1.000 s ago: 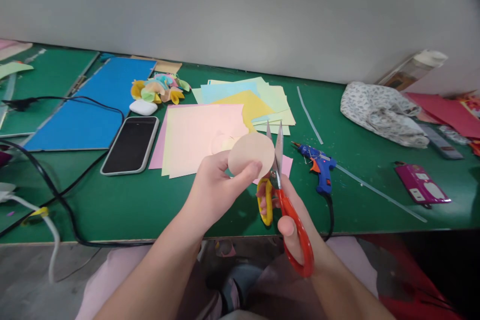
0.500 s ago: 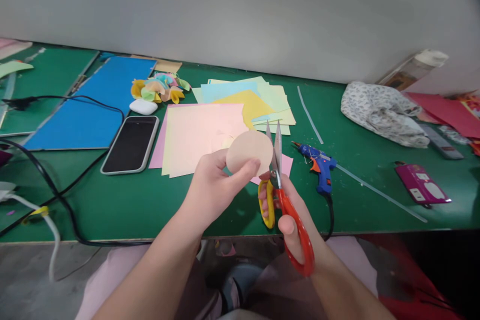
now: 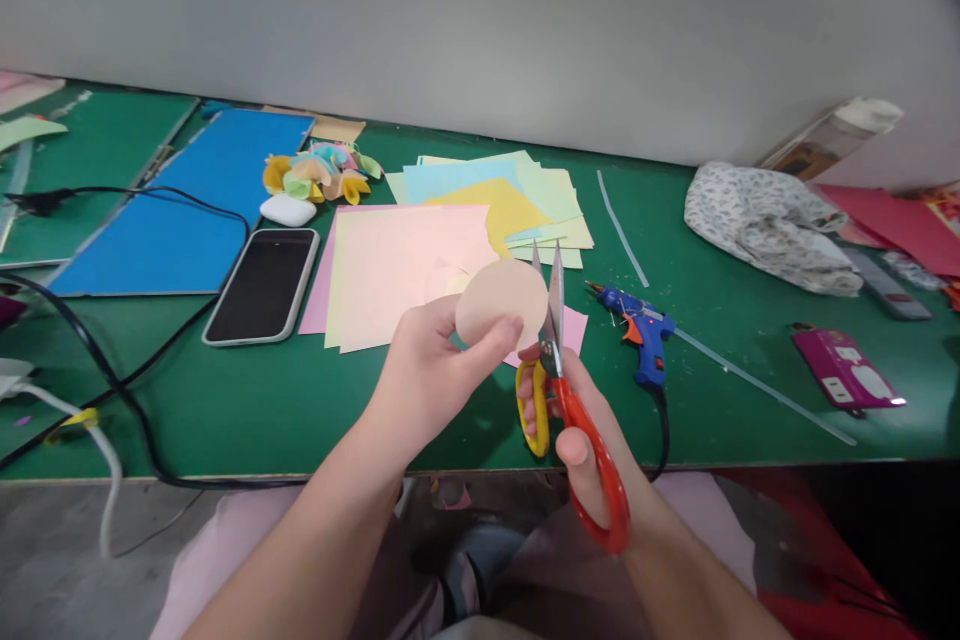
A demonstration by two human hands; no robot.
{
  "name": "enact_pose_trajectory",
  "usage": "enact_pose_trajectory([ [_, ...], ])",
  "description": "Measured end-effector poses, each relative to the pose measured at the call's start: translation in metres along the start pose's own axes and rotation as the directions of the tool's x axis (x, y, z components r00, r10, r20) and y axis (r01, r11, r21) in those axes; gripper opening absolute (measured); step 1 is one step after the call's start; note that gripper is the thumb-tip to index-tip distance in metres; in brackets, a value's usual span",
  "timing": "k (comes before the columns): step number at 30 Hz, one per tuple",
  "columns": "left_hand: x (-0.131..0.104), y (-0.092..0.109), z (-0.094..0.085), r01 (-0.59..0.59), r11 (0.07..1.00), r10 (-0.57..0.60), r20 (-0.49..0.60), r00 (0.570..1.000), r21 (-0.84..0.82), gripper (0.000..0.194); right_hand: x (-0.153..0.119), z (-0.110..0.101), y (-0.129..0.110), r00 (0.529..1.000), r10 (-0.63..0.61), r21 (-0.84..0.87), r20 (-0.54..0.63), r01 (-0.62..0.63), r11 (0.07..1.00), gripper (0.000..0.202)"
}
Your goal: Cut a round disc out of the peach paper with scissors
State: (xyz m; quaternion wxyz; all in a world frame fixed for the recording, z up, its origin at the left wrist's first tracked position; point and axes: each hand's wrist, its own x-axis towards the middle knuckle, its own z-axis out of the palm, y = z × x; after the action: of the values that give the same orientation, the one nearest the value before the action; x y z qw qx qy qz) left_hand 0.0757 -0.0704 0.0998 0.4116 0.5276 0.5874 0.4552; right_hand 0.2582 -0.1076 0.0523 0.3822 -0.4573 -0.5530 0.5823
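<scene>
My left hand (image 3: 442,360) pinches a round, pale peach paper disc (image 3: 499,295) between thumb and fingers. My right hand (image 3: 581,420) holds scissors (image 3: 553,350) with one red and one yellow handle, thumb in the red loop and fingers in the yellow one. The blades are slightly parted and point away from me, at the right edge of the disc. Beneath the hands lie pink and cream paper sheets (image 3: 397,270). Behind them is a fanned pile of yellow, blue and pale green paper (image 3: 525,195).
A phone (image 3: 262,285), a white case (image 3: 288,211), curled paper pieces (image 3: 322,172) and a blue board (image 3: 180,210) lie left, with black cables. On the right are a blue glue gun (image 3: 637,325), clear glue sticks, patterned cloth (image 3: 765,225) and a purple power socket (image 3: 847,368).
The view has shifted very slightly. The disc, the scissors and both hands keep nearly the same position.
</scene>
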Motion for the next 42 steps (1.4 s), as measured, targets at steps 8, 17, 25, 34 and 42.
enact_pose_trajectory([
  [8, 0.0, -0.0018, 0.0001, -0.008, 1.0, 0.008, 0.01, 1.0, -0.014, 0.023, -0.0019, 0.0008, -0.0015, 1.0, -0.004, -0.001, -0.008, 0.004, 1.0, 0.101],
  [17, 0.0001, -0.0027, -0.0012, 0.006, 1.0, -0.006, -0.025, 1.0, 0.001, 0.025, 0.0003, 0.0038, -0.0024, 1.0, 0.024, 0.054, -0.011, -0.023, 0.998, 0.099],
  [25, 0.0012, 0.0001, -0.0026, 0.002, 1.0, -0.003, -0.069, 0.998, -0.004, 0.028, 0.0, 0.0036, -0.0016, 0.999, 0.044, 0.073, -0.006, -0.043, 0.996, 0.098],
  [34, 0.0015, -0.0026, -0.0043, 0.005, 1.0, -0.004, -0.089, 0.996, 0.008, 0.03, 0.0001, 0.0038, -0.0018, 0.999, 0.045, 0.064, -0.007, -0.044, 0.997, 0.095],
  [42, 0.0018, -0.0019, -0.0062, 0.015, 1.0, -0.017, -0.109, 0.994, -0.024, 0.026, -0.0002, 0.0028, -0.0003, 0.999, 0.05, 0.079, -0.002, -0.049, 0.996, 0.094],
])
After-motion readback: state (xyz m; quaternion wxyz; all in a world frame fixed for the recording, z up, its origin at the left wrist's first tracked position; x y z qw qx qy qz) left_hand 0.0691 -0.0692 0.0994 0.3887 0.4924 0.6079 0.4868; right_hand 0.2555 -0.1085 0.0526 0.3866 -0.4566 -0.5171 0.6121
